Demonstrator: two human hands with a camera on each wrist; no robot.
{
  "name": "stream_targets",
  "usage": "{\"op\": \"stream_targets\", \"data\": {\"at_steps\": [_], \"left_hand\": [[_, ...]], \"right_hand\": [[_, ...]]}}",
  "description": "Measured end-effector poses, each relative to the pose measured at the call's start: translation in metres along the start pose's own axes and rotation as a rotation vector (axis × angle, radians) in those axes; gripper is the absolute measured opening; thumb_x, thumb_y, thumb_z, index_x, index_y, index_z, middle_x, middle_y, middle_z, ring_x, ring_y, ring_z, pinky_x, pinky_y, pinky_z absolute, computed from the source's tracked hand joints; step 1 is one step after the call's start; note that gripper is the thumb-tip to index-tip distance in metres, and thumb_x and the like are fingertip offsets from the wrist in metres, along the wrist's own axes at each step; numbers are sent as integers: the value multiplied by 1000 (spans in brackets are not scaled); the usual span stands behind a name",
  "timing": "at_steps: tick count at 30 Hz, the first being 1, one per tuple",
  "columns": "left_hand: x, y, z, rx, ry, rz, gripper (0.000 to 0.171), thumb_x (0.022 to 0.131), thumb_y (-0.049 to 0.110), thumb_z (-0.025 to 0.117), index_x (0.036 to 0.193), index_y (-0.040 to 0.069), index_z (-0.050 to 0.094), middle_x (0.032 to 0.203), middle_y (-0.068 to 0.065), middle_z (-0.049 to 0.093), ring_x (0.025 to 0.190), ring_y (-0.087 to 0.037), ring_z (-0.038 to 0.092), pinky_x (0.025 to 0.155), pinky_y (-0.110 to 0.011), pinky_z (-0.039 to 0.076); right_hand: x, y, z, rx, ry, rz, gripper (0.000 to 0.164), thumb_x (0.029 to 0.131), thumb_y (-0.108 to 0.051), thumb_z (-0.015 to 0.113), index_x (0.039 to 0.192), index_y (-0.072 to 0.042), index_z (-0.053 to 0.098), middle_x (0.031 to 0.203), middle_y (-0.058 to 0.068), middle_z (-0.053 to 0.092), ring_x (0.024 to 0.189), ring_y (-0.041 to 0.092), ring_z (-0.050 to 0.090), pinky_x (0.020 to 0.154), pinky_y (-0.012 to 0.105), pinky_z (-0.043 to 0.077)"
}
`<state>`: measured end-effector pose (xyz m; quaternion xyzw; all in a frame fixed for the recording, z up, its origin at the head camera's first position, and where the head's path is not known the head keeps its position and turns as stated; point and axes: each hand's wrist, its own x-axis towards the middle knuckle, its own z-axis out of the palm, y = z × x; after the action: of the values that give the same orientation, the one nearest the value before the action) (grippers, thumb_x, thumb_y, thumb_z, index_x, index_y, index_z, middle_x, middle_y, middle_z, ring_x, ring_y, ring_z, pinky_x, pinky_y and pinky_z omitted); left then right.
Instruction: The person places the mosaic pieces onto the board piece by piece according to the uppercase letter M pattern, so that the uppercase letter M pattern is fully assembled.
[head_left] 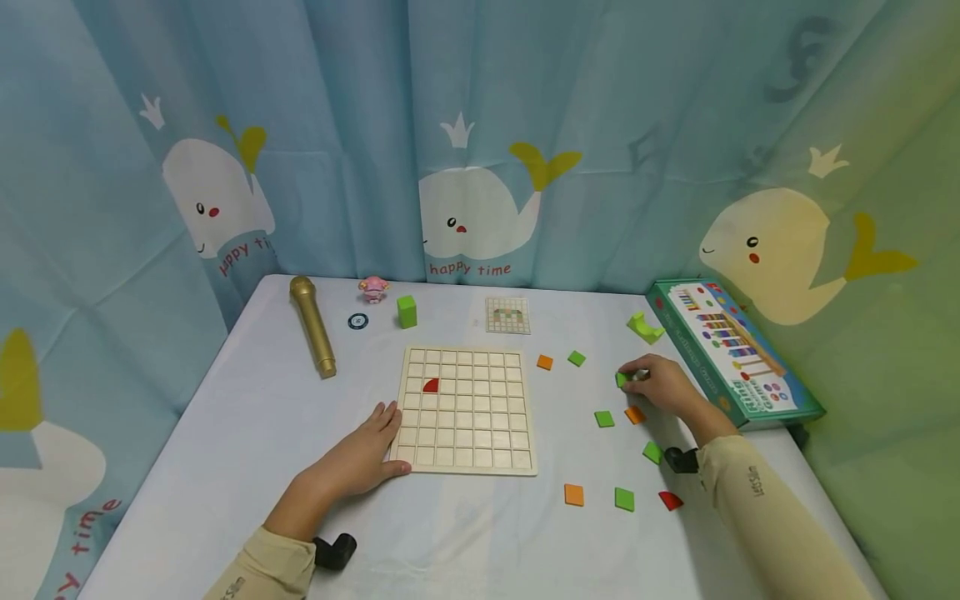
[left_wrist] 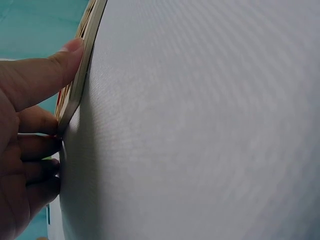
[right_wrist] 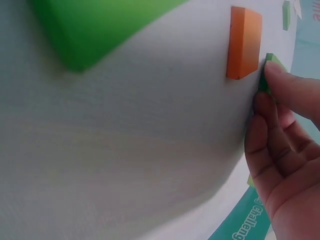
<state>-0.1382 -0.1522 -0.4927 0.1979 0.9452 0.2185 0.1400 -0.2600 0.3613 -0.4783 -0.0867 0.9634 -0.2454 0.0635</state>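
A pale wooden grid board (head_left: 465, 412) lies flat on the white table, with one red quarter-round tile (head_left: 431, 386) in an upper-left cell. My left hand (head_left: 362, 452) rests at the board's lower-left corner, fingers along its left side and thumb on the near edge. In the left wrist view, that thumb (left_wrist: 65, 57) touches the board's rim. On the right, my right hand (head_left: 662, 383) pinches a small green tile (head_left: 621, 380) between thumb and fingers. The right wrist view shows this green tile (right_wrist: 270, 62) at the fingertips, close to the tabletop, beside an orange tile (right_wrist: 244, 42).
Several loose green and orange tiles lie right of the board, including an orange square (head_left: 573, 495) and a red quarter-round (head_left: 671, 501). A game box (head_left: 735, 350) stands at the right edge. Behind are a pattern card (head_left: 507, 316), green block (head_left: 407, 312) and gold microphone (head_left: 312, 327).
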Motion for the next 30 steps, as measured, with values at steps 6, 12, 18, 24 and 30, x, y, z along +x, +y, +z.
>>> {"op": "stream_targets", "data": {"at_steps": [6,12,18,24,30], "left_hand": [[0,0,0,-3,0,5,86,93,37,72,152,-11,32,162,-24,23,151,-40,16,118,-50,25],[0,0,0,-7,5,6,86,93,37,72,152,-11,32,162,-24,23,151,-40,16,118,-50,25],[0,0,0,8,4,-2,86,93,38,72,152,-10,32,162,-23,24,151,-39,17,118,-49,25],[0,0,0,6,5,-6,86,92,38,73,152,-10,32,162,-23,24,151,-39,17,118,-49,25],[1,0,1,10,3,-9,87,93,38,73,152,-10,32,162,-23,24,151,-38,17,118,-49,25]], "right_hand": [[0,-1,0,19,14,13,19,89,-9,76,107,-3,75,106,17,67,89,29,62,76,39,50],[0,-3,1,36,27,-8,13,90,-8,75,103,-3,75,97,12,69,85,26,63,73,36,50],[2,-6,-2,45,28,-19,12,92,-8,72,103,-4,75,97,10,70,86,26,63,72,35,52],[5,-18,-5,72,39,-30,14,93,-8,72,106,-2,74,100,14,70,88,28,65,69,30,52],[8,-31,-6,93,33,-38,16,93,-8,72,108,-2,74,103,15,71,92,30,66,71,33,53]]}}
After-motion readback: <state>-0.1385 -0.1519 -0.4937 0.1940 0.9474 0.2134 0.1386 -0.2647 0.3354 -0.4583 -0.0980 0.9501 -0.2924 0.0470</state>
